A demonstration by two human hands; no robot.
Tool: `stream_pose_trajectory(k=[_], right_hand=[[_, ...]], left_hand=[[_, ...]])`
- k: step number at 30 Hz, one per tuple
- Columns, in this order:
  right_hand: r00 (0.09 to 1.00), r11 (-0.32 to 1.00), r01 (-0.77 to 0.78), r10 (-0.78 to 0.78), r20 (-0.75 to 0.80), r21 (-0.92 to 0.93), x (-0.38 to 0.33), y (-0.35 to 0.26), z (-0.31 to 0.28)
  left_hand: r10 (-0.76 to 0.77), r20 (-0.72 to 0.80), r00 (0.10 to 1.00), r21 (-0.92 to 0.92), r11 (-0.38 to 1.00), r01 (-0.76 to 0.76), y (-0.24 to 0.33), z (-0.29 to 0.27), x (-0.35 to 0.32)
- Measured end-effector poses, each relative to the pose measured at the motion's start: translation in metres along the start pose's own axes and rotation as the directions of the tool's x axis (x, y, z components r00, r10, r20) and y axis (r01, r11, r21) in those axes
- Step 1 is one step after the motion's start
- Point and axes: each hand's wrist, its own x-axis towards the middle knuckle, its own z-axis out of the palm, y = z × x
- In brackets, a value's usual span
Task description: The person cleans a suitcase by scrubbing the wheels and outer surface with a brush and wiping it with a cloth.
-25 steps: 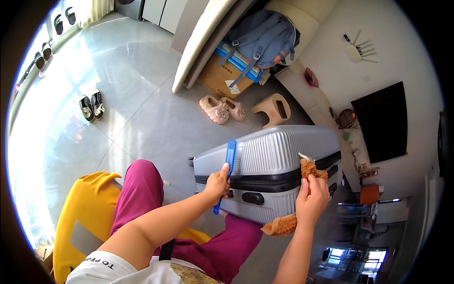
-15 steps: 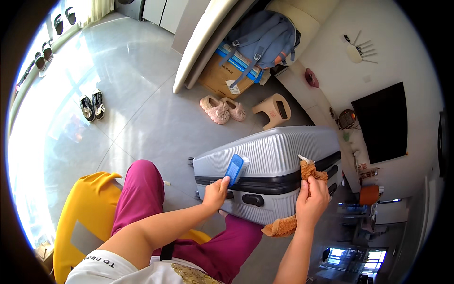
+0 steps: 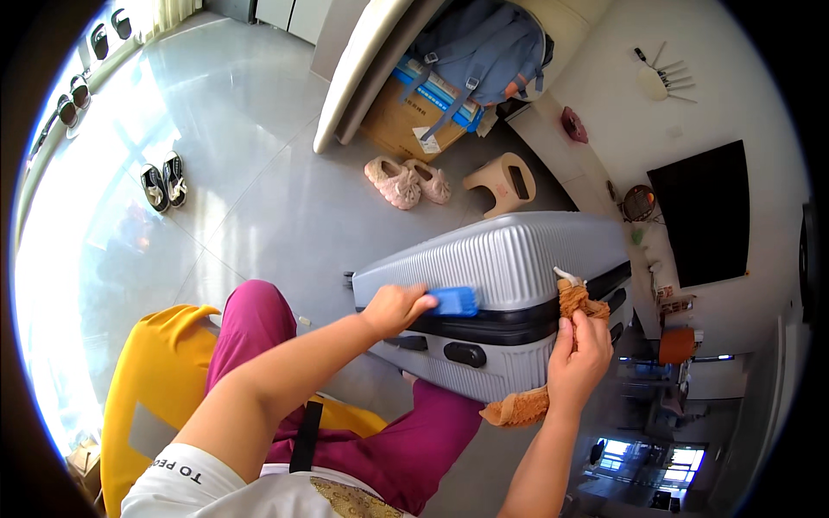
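Blue brush [image 3: 455, 302] has swung level, now by black trim [image 3: 496, 326] of grey suitcase [image 3: 509, 268], apparently in working position; left hand [image 3: 399, 309] grips it. Right hand [image 3: 583, 350] pinches brown cloth [image 3: 582, 298] at case corner.

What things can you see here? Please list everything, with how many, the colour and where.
suitcase: 1, silver-grey and black, centre
blue tool: 1, blue, in the left hand
cloth: 1, orange-brown, in the right hand
slippers: 2, pink, floor beyond the suitcase
stool: 1, beige, beside the slippers
backpack: 1, blue-grey, top centre
carton: 1, brown, below the backpack
sneakers: 2, black and white, floor at left
screen: 1, black, right wall
smaller background items: too small to count
legs: 2, magenta trousers, below centre
left hand: 1, bare, centre
right hand: 1, bare, right of centre
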Motion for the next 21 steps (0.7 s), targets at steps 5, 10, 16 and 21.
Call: stream_pose_trajectory(k=[5, 10, 16, 21], right_hand=[[1.0, 0.999, -0.019, 0.02, 0.003, -0.029, 0.0, 0.003, -0.002], [1.0, 0.999, -0.022, 0.023, 0.009, -0.028, -0.002, -0.002, -0.004], [0.999, 0.999, -0.054, 0.054, 0.004, -0.004, -0.003, 0.004, -0.004], [0.999, 0.998, -0.045, 0.046, -0.028, 0.053, 0.002, 0.001, 0.0]], left_hand=[[0.007, 0.191, 0.982, 0.049, 0.999, -0.017, -0.002, -0.021, 0.003], [-0.002, 0.151, 0.989, -0.083, 0.996, 0.014, -0.015, -0.015, -0.01], [0.141, -0.226, 0.964, -0.052, 0.986, -0.157, 0.093, -0.066, 0.082], [0.25, -0.064, 0.966, -0.304, 0.917, -0.258, 0.144, -0.081, 0.13]])
